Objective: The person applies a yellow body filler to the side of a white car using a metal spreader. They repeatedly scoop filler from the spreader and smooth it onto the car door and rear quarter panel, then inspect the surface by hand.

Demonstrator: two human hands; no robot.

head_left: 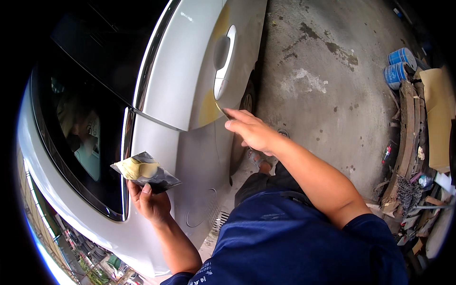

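Observation:
My left hand (149, 202) grips a dark square board (165, 180) bearing a mound of pale yellow paste (127, 168), in front of the car's rear side window (83, 128). My right hand (249, 130) holds a thin spreader (220, 108) whose edge is at the silver car's door (175, 71), just below the white door handle (219, 88). Yellow filler patches (206, 109) show on the door around the handle. My fingers hide much of the spreader.
Concrete floor (318, 118) lies right of the car, with my sandalled foot (256, 159) below. Along the right edge are blue cans (395, 76), worn boards (403, 142), cardboard (433, 118) and mixed scrap. A rear wheel (244, 107) shows beside the door.

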